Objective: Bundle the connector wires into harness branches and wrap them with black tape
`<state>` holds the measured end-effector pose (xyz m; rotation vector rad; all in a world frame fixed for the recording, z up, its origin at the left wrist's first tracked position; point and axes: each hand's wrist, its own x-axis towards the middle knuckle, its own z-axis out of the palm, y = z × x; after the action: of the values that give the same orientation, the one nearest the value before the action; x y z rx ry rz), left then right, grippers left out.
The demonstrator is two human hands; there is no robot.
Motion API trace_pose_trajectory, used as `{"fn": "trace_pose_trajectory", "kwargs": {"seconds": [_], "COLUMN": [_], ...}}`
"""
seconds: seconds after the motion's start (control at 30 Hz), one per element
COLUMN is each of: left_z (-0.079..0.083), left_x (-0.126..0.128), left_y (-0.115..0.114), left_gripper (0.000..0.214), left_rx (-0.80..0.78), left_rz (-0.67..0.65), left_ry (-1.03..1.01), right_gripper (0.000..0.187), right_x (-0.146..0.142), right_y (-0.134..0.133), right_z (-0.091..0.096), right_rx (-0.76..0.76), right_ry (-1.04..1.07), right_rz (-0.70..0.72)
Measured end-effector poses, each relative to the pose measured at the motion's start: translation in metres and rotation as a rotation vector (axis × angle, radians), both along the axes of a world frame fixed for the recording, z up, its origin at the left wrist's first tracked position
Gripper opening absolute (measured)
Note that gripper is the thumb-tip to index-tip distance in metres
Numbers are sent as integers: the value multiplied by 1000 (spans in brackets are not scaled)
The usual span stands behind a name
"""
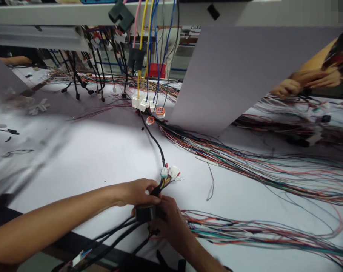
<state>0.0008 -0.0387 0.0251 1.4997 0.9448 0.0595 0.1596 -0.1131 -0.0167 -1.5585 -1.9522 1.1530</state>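
Note:
My left hand (137,192) is closed around a black-wrapped wire bundle (157,190), its thumb and fingers pinching it. White connectors (174,172) and short yellow wires fan out from the bundle just beyond the fingers. A roll of black tape (145,213) sits just below that grip. My right hand (171,217) is closed at the right side of the roll, its fingertips partly hidden behind the roll and the bundle. Black-wrapped branches (114,241) run from under the hands toward the lower left.
Loose coloured wires (245,230) lie to the right, and a thicker harness (230,155) crosses behind. White connector blocks (143,102) and hanging wires stand ahead under a shelf beam (60,13). A grey-white panel (216,75) slants at right. Another person's hands (309,81) are at far right.

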Motion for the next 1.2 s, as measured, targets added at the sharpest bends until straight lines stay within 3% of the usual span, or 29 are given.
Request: {"fn": "trace_pose_trajectory", "kwargs": {"seconds": [0.1, 0.2, 0.3, 0.4, 0.47, 0.6, 0.7, 0.77, 0.87, 0.97, 1.07, 1.2], "left_z": [-1, -4, -10, -11, -7, 5, 12, 15, 20, 23, 25, 27], "left_x": [4, 11, 16, 15, 13, 5, -3, -5, -1, 13, 27, 33], "left_y": [-16, -26, -28, -28, -30, -37, -47, -54, -64, -75, -89, -107], "left_gripper": [12, 12, 14, 16, 15, 9, 9, 8, 12, 30, 53, 59], "left_rx": [-44, -125, -183, -193, -198, -50, 229, 314, 49, -172, -164, -190], "left_rz": [208, 364, 425, 417, 389, 389, 456, 557, 774, 986, 1098, 1078], "left_ry": [48, 57, 62, 48, 26, 35, 48, -41, -447, -814, -861, -867], "right_gripper": [25, 41, 32, 12, 10, 6, 8, 16, 25, 27, 27, 29], "right_x": [10, 13, 0, -13, -14, 1, 10, 11, 6, -1, 2, 19], "right_y": [-2, -8, -14, -16, -16, -8, -1, 0, -5, -5, 9, 34], "right_z": [15, 45, 64, 58, 45, 23, 21, 25, 34, 42, 46, 49], "right_rx": [49, 370, 615, 709, 735, 683, 506, 426, 394, 385, 327, 304], "right_ry": [-30, 31, 30, -135, -205, -322, -360, -311, -268, -391, -577, -688], "right_rz": [10, 70, 224, 262, 285, 260, 280, 344, 344, 314, 258, 151]}}
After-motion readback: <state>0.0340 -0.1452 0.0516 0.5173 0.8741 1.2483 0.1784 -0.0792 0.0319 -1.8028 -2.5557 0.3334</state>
